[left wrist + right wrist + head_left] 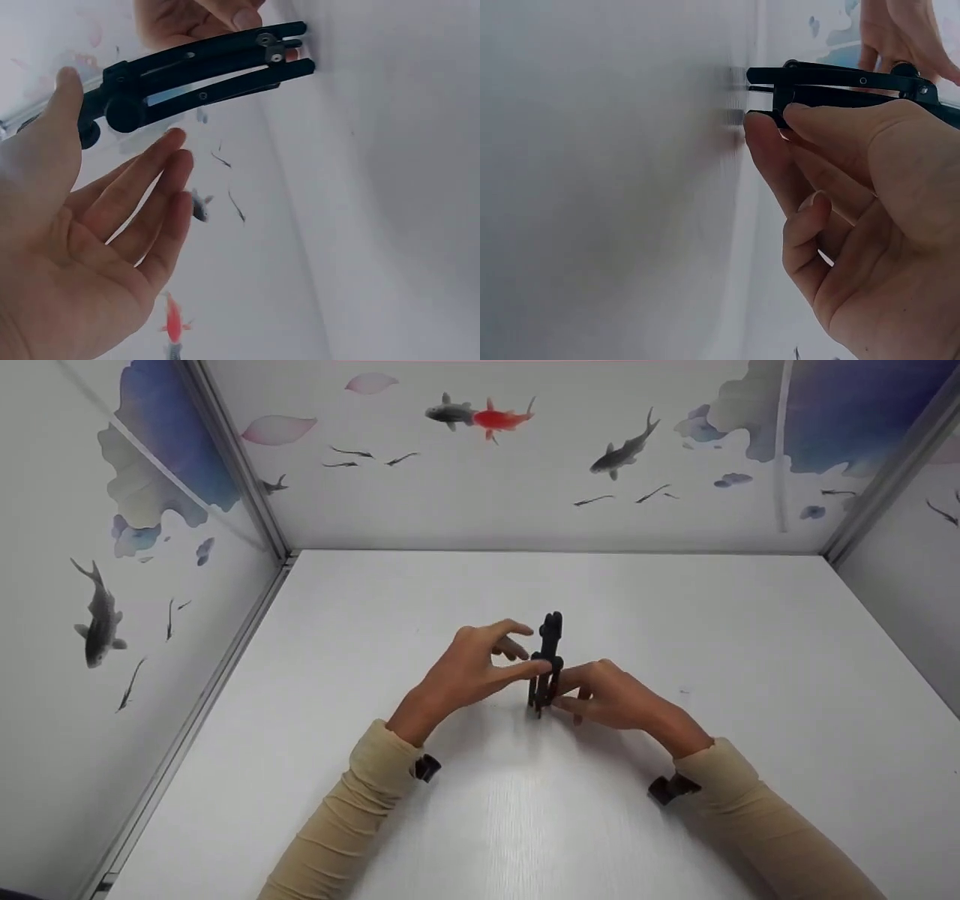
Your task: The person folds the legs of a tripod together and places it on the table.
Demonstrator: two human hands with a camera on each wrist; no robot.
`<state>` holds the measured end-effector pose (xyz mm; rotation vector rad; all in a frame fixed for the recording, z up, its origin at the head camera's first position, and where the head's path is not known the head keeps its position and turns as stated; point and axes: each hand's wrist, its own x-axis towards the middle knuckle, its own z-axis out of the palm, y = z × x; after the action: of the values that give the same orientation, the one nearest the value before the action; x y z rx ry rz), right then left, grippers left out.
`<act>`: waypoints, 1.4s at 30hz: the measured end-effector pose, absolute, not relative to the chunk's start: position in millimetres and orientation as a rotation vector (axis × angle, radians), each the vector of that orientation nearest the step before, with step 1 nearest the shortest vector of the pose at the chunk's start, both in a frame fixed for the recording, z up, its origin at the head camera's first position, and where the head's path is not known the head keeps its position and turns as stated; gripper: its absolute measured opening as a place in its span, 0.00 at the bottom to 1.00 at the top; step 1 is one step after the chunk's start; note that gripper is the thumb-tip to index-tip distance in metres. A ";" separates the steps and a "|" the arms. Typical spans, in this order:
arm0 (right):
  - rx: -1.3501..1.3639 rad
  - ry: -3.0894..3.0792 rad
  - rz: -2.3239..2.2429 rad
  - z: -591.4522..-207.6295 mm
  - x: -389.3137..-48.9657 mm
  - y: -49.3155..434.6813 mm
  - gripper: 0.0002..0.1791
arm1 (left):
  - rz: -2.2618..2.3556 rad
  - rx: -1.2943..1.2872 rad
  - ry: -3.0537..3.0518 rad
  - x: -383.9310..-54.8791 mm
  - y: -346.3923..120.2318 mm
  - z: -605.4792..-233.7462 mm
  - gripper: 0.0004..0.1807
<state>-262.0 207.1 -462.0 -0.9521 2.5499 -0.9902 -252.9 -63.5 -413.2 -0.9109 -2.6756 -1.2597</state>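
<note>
A small black tripod [550,643] is upright at the middle of the white table, its legs folded close together and pointing down. Whether its feet touch the tabletop, I cannot tell. My right hand [611,697] pinches a leg near the lower end between thumb and forefinger, as the right wrist view shows; the other fingers of that hand [889,225] are bent. On the other side, my left hand [476,664] has its thumb against the tripod's upper part. The remaining fingers of the left hand [90,247] are extended, apart from the tripod [187,58].
The white tabletop [375,607] spreads around both hands. Upright panels printed with fish and leaves, such as the back panel [525,502], stand along its back and sides. Metal posts [244,457] join them at the corners. Dark wrist cameras [673,788] sit at both cuffs.
</note>
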 end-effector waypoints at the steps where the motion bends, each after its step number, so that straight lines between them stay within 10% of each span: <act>1: -0.956 2.559 -0.987 -462.0 -262.0 206.9 0.12 | -1.266 -0.917 -2.614 -252.6 -62.8 -410.9 0.31; 14: -1.003 2.631 -0.913 -458.6 -259.5 203.4 0.09 | -1.380 -1.064 -2.284 -248.3 -62.4 -400.9 0.14; 42: -0.856 2.787 -0.932 -452.3 -270.0 229.6 0.09 | -1.462 -0.639 -2.770 -268.4 -109.7 -405.0 0.15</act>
<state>-270.0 229.6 -452.3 -0.8564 2.7871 -0.9320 -268.4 -109.7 -405.0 -0.6386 -2.7698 -1.4616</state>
